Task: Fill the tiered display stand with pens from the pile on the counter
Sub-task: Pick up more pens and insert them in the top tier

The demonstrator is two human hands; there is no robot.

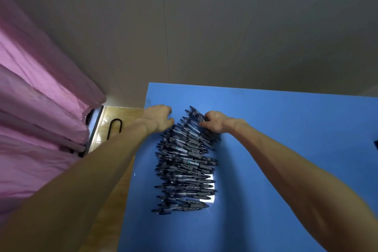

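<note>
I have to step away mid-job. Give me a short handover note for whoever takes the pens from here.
Left hand: fingers curled at the far left end of the pen pile; whether it holds a pen cannot be told.
Right hand: grips pens at the pile's far right end.
Pile lies on the blue counter.
Display stand: not in view.
Done: nothing visible.
Left: carry pens to the stand and fill it.

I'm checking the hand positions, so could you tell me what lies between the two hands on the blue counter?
In the head view, the far end of the pen pile lies between the left hand and right hand.
</note>
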